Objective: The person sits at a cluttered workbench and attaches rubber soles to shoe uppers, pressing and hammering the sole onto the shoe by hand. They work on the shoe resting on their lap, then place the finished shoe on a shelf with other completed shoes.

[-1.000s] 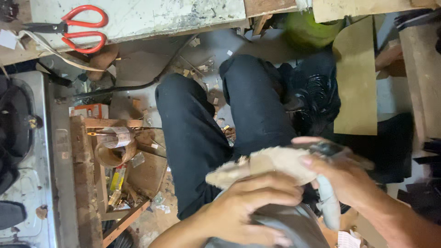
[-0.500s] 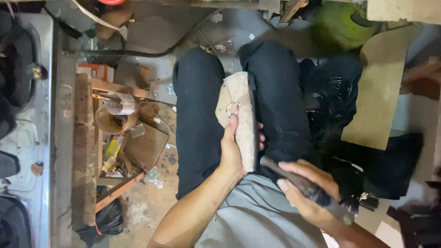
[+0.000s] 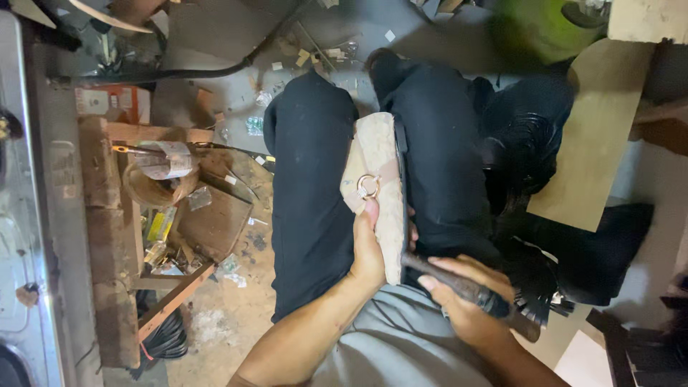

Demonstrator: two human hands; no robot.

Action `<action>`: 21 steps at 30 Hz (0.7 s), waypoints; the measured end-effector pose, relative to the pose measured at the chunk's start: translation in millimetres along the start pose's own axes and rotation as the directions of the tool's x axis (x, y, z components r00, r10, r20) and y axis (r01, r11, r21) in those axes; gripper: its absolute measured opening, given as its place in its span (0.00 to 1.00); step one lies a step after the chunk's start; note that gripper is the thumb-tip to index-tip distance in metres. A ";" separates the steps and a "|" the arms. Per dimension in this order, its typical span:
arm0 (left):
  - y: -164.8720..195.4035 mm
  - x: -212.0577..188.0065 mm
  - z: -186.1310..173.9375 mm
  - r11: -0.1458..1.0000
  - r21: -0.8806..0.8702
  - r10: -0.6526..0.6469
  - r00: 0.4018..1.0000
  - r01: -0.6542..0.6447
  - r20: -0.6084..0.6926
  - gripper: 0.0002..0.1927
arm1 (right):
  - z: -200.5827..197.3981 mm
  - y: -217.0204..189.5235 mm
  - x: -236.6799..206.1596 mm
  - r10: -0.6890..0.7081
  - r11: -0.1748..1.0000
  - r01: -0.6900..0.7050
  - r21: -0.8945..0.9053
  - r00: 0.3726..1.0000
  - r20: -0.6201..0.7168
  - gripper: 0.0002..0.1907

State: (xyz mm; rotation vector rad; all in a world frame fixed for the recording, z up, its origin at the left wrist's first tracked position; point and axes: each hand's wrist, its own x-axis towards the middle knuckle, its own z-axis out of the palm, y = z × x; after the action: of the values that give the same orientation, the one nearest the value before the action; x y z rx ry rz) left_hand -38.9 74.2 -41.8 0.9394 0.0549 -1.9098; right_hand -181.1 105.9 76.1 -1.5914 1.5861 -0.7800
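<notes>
The floor (image 3: 229,93) is grey concrete, gritty and strewn with paper scraps and bits of foil. A black cable (image 3: 208,72) snakes across it near the top. On the left stands a rough wooden rack (image 3: 107,236), cluttered with a tape roll (image 3: 163,161) and a flat brown box (image 3: 213,222). A plywood sheet (image 3: 595,136) lies to the right, below a blurred green object (image 3: 537,29). Light is dim and warm.

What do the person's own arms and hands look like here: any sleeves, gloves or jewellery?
Both forearms are bare, with no sleeve reaching them. The left hand and right hand wear no gloves, and no watch or band shows at either wrist. No finger ring is discernible.
</notes>
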 end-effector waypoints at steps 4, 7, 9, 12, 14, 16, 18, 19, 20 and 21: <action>-7.2 4.1 -5.3 0.994 0.039 0.101 0.994 -0.100 -0.032 0.34 | 3.4 7.0 19.9 0.458 0.879 -0.454 0.144 0.889 0.006 0.13; -6.4 4.3 -5.4 0.993 0.073 0.092 0.994 -0.088 -0.054 0.33 | 1.6 6.8 38.5 0.534 0.830 -0.533 0.164 0.845 0.042 0.14; -3.7 2.9 -5.2 0.988 0.115 0.109 0.993 -0.104 -0.034 0.34 | 1.2 7.0 53.4 0.567 0.795 -0.563 0.227 0.822 0.052 0.15; 0.9 1.2 -5.7 0.965 0.188 0.181 0.983 -0.185 0.038 0.35 | 0.8 9.8 73.2 0.517 0.838 -0.527 0.139 0.850 0.104 0.15; 4.0 0.9 -6.4 0.964 0.192 0.178 0.983 -0.183 0.044 0.35 | 2.9 13.5 80.4 0.546 0.807 -0.561 0.185 0.828 0.129 0.14; 6.6 1.5 -6.1 0.970 0.171 0.168 0.985 -0.174 0.051 0.34 | 4.8 18.7 83.2 0.658 0.651 -0.656 0.381 0.738 0.147 0.14; 9.7 2.7 -4.7 0.974 0.159 0.154 0.987 -0.160 0.052 0.33 | 5.2 25.6 84.4 0.689 0.604 -0.685 0.407 0.706 0.167 0.12; 11.4 3.3 -3.7 0.976 0.157 0.142 0.988 -0.149 0.052 0.33 | 4.6 29.5 85.6 0.703 0.580 -0.698 0.420 0.690 0.174 0.11; 12.9 3.7 -2.6 0.979 0.153 0.126 0.991 -0.132 0.051 0.33 | 3.5 33.6 87.6 0.718 0.574 -0.733 0.365 0.665 0.207 0.09; 14.3 3.9 -1.8 0.983 0.145 0.104 0.994 -0.109 0.042 0.33 | 0.8 38.1 91.2 0.733 0.566 -0.765 0.307 0.638 0.238 0.11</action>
State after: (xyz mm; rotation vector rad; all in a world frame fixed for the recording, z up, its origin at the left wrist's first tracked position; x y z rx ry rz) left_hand -27.6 64.4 -40.7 0.9875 -0.1554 -1.8492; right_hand -196.6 16.8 36.1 -0.5258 1.7021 -0.4752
